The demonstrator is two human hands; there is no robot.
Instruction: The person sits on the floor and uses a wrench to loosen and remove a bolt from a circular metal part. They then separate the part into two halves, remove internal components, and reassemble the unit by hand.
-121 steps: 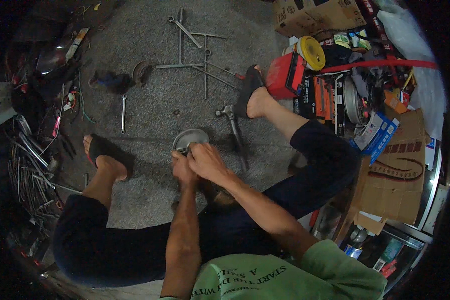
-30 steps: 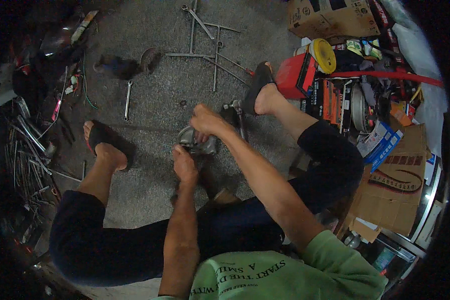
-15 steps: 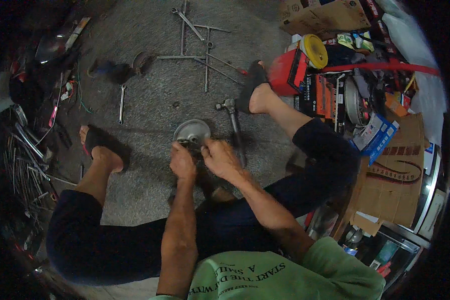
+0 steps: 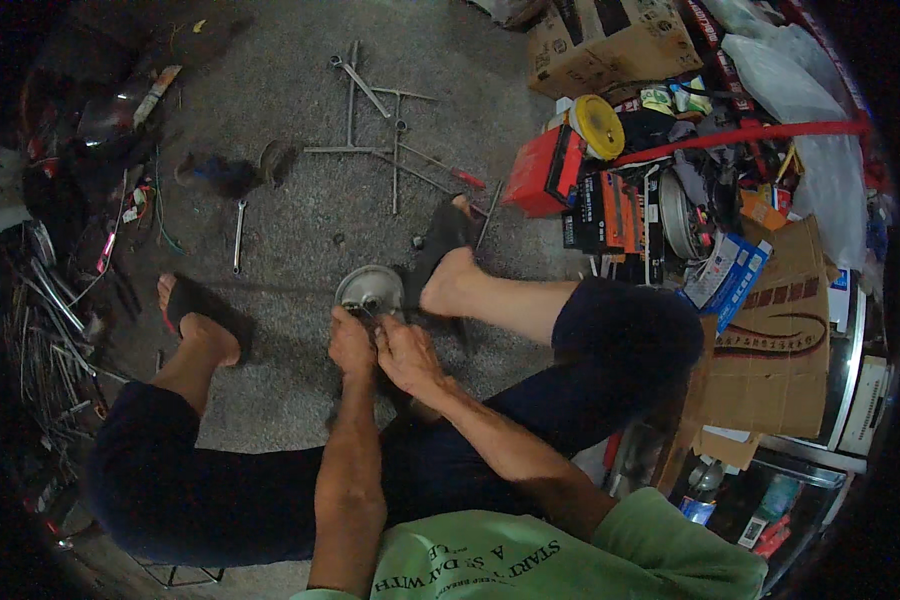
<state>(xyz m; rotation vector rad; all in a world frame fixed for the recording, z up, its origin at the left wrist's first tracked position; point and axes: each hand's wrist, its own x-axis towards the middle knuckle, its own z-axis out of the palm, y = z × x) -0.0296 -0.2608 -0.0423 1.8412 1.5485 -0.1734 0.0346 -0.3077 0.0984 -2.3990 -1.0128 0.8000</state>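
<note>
A round silver metal disc with a raised hub (image 4: 368, 284) is between my legs on the speckled floor. My left hand (image 4: 351, 342) is closed at its near edge, gripping it beside some small fittings. My right hand (image 4: 408, 355) is closed just right of my left, at the hub; what its fingers hold is too small to make out. A dark hammer handle (image 4: 460, 330) lies right of the disc, partly hidden by my right foot (image 4: 448, 268). My left foot (image 4: 200, 325) rests on the floor to the left.
A loose spanner (image 4: 239, 236) lies beyond my left foot, with crossed wrenches (image 4: 355, 148) farther forward. Rods and tools (image 4: 65, 320) pile at the left. Boxes, a red case (image 4: 542, 175), a yellow-lidded tub (image 4: 598, 125) and flattened cardboard (image 4: 765, 380) crowd the right.
My right hand, raised above the disc a second ago, has come down beside my left. My right foot has shifted left and nearer, now covering much of the hammer.
</note>
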